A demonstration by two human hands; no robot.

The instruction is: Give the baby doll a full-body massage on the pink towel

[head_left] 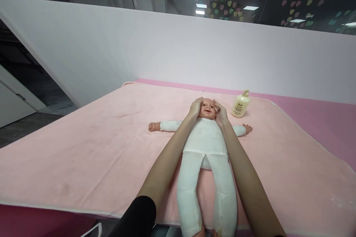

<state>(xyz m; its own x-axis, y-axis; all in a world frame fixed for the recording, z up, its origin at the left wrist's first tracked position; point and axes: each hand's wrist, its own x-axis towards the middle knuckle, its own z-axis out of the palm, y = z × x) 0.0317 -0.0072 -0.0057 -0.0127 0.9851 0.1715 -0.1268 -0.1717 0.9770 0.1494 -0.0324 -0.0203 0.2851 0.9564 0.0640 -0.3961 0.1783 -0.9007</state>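
Observation:
A baby doll (205, 137) with a white cloth body lies on its back on a pink towel (97, 137). Its face points up, its arms reach out sideways, and its legs extend toward me. Against one side of the doll's head (208, 108) rests my left hand (196, 108), its fingers stretched along the temple. On the opposite side, my right hand (221, 113) touches the head with extended, slightly bent fingers. Both palms are partly hidden from view. A pale yellow pump bottle (240, 104) stands upright just beyond my right hand.
Behind the towel rises a white wall (178, 50), with dark glass bearing heart stickers (226, 7) above it. A pink surface (330, 126) shows past the towel's right edge. To the left, the towel ends above a dark floor (16, 129).

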